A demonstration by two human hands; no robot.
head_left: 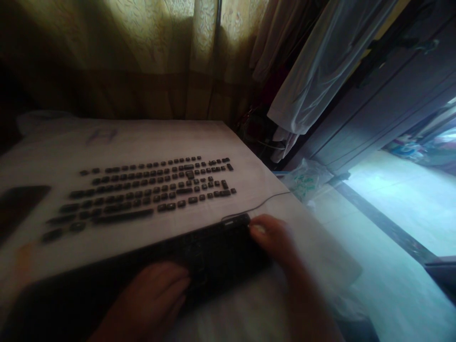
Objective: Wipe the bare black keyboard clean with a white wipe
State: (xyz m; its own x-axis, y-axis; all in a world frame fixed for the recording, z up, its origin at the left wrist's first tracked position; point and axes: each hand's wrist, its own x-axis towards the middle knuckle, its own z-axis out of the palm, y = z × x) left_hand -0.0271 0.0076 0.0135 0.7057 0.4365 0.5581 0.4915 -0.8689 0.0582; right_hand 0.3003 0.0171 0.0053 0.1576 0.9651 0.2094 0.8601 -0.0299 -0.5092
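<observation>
A black keyboard base (pixel 228 256) with its keys off lies slanted across the near part of the white-covered table. My right hand (pixel 272 237) grips its right end, thumb on top near the corner. Over the middle of the base, my left hand (pixel 156 289) is closed, its fingers together and bent down onto the dark surface. Whatever those fingers hold, if anything, is hidden and blurred. Beyond the base, loose black keycaps (pixel 142 182) are laid out in rows like a keyboard layout, including a long space bar (pixel 123 216).
A thin cable (pixel 265 204) runs from the base over the table's right edge. A dark flat object (pixel 19 204) lies at the left. Curtains (pixel 160 57) hang behind; white cloth (pixel 313 76) hangs at right, above a plastic bag (pixel 304 180) on the floor.
</observation>
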